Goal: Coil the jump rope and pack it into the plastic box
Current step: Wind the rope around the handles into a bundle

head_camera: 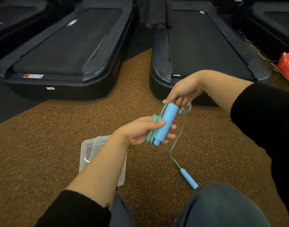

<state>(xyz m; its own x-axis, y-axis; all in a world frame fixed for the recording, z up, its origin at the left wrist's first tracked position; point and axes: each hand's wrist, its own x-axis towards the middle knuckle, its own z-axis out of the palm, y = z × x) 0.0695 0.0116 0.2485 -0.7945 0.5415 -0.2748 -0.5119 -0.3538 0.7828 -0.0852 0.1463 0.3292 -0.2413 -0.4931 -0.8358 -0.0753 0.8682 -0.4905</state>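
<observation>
The left hand point(140, 131) grips one blue handle point(166, 123) with the coiled part of the jump rope point(150, 136) so the turns do not fall apart, while the right hand point(183, 91) seems to pinch the next loop point(186, 110), the other handle point(188, 178) lying on the floor point(58, 136) near the plastic box point(87, 148).

Plastic box point(85, 155) on floor point(42, 145) left; loose handle point(188, 178) right of it; treadmills point(66, 46) behind.

You are sitting in a gym: black treadmills point(66, 46) stand in a row in front of you, side by side, and the floor point(42, 145) under you is brown speckled rubber matting.
</observation>
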